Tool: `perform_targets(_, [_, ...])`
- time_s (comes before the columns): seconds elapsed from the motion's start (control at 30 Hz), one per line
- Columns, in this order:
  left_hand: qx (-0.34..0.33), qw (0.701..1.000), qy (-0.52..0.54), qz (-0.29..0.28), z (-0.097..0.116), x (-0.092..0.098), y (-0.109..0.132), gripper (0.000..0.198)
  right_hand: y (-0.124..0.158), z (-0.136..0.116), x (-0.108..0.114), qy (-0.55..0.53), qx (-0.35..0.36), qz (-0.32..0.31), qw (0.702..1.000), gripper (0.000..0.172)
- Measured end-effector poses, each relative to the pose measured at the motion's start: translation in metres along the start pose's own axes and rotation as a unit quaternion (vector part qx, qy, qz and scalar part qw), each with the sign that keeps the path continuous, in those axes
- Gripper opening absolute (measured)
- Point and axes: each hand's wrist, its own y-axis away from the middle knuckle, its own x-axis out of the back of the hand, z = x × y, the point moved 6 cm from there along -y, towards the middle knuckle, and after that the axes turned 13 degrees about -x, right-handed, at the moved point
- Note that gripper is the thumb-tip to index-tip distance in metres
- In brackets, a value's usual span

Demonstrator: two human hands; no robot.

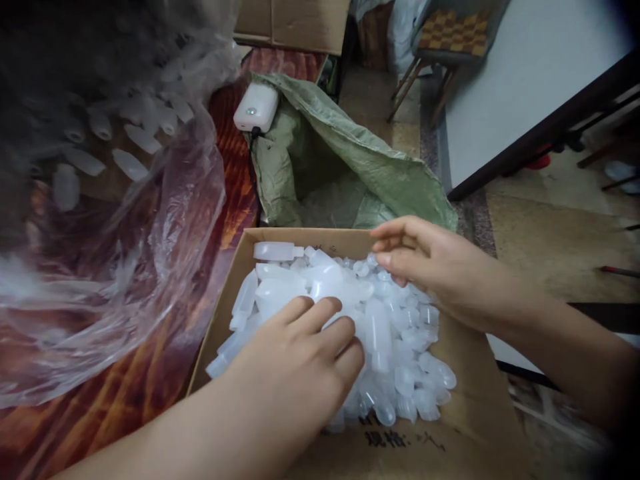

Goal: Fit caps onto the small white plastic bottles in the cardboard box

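A cardboard box in front of me holds a heap of several small translucent white plastic bottles. My left hand lies palm down on the near left of the heap, fingers curled over bottles. My right hand hovers at the box's far right, fingers held together and bent, tips touching the small bottles there. I cannot make out anything held inside either hand.
A clear plastic bag with more bottles lies on the reddish wooden table at left. A white power bank with a cable sits beside a green woven sack. Cardboard boxes and a chair stand beyond.
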Motion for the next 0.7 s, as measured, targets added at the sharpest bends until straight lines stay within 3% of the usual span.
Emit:
perform_targets(0.1, [0.015, 0.999, -0.036, -0.012, 0.003, -0.01, -0.003, 0.012, 0.012, 0.011, -0.004, -0.059, -0.036, -0.023, 0.997, 0.022])
perform_targets(0.17, [0.025, 0.998, -0.051, -0.018, 0.002, -0.011, -0.005, 0.014, 0.019, 0.012, -0.003, -0.037, -0.025, -0.016, 0.999, 0.017])
perform_targets(0.23, [0.027, 0.998, -0.054, -0.031, 0.002, -0.01, -0.007, 0.013, 0.026, 0.005, -0.002, 0.033, 0.024, 0.002, 0.999, 0.017])
perform_targets(0.33, [0.028, 0.998, -0.04, -0.035, 0.001, -0.009, -0.008, 0.007, 0.035, -0.009, -0.001, 0.132, 0.13, 0.031, 0.982, 0.031])
perform_targets(0.37, [0.029, 0.999, -0.033, -0.029, 0.0, -0.008, -0.008, 0.005, 0.037, -0.012, 0.0, 0.147, 0.154, 0.042, 0.976, 0.028])
perform_targets(0.43, [0.04, 0.999, -0.013, -0.005, -0.003, -0.004, -0.006, 0.005, 0.04, -0.013, -0.001, 0.161, 0.165, 0.049, 0.972, 0.013])
perform_targets(0.57, [0.084, 0.992, 0.041, 0.08, -0.019, 0.013, 0.0, 0.014, 0.039, -0.01, -0.004, 0.139, 0.135, 0.028, 0.981, 0.03])
perform_targets(0.7, [0.113, 0.975, 0.057, 0.18, -0.039, 0.033, 0.006, 0.02, 0.033, -0.014, 0.002, 0.08, 0.118, 0.083, 0.986, 0.029])
